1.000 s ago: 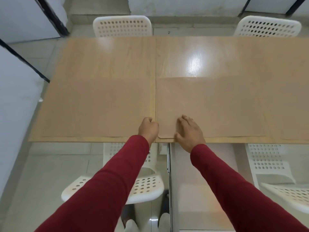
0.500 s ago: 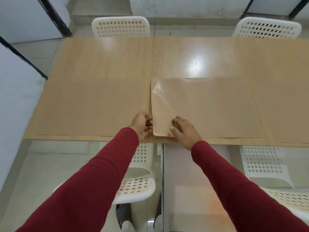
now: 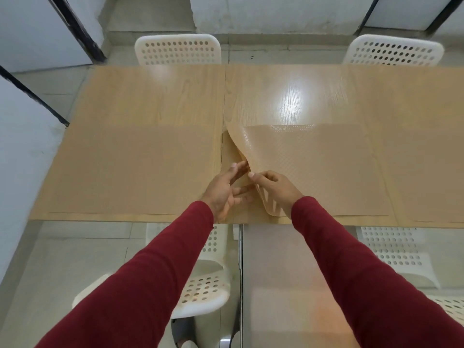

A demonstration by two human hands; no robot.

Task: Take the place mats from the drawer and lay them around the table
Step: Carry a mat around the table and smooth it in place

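Tan place mats lie along the near side of the wooden table (image 3: 155, 96). One mat (image 3: 130, 169) lies flat on the left. A middle mat (image 3: 313, 167) has its left edge peeled up and curled over, and its patterned underside shows. My right hand (image 3: 276, 189) pinches that raised edge near its front corner. My left hand (image 3: 226, 192) reaches under the flap with straight, spread fingers that touch the tan surface below it. A third mat (image 3: 426, 172) lies flat at the far right, partly cut off.
Two white perforated chairs (image 3: 178, 50) (image 3: 393, 51) stand at the far side. Two more white chairs (image 3: 200, 292) (image 3: 396, 252) sit under the near edge, by my legs. A pale wall with black frames runs along the left.
The middle mat's left edge has gone from flat to lifted and folded rightward. My right hand rose with it. My left hand uncurled and slid under the flap.
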